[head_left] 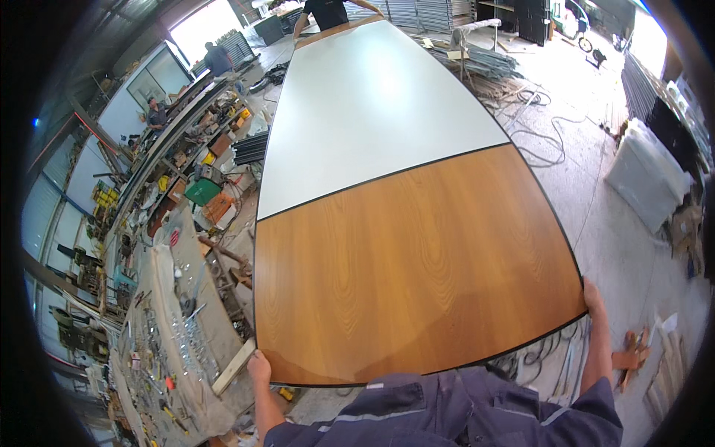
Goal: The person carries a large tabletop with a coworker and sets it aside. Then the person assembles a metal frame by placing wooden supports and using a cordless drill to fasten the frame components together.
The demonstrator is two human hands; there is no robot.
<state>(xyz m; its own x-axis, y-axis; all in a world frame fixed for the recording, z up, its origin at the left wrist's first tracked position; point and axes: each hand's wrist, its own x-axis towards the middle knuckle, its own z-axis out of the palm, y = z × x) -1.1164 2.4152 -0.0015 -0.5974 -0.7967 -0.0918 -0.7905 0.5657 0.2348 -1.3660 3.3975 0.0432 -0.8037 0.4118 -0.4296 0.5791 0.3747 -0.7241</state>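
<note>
A long panel stretches away from me, with a wood-grain near section (417,268), a glossy white middle section (372,104) and dark edging. At its near left corner my left hand (258,366) is closed on the edge, the fingers partly hidden by the board. My right hand (593,294) grips the right edge close to the near right corner, its fingers curled partly out of sight. Across the far end, a person in a dark shirt (326,12) has both arms spread to a wood-grain strip (339,33) there.
To my left, a workbench (179,298) is littered with small hardware and tools, beside a green box (202,191). Metal lengths (491,62) are stacked at the far right, with cables (547,141) on the floor. A wrapped white block (648,175) stands right. Two more people are far left.
</note>
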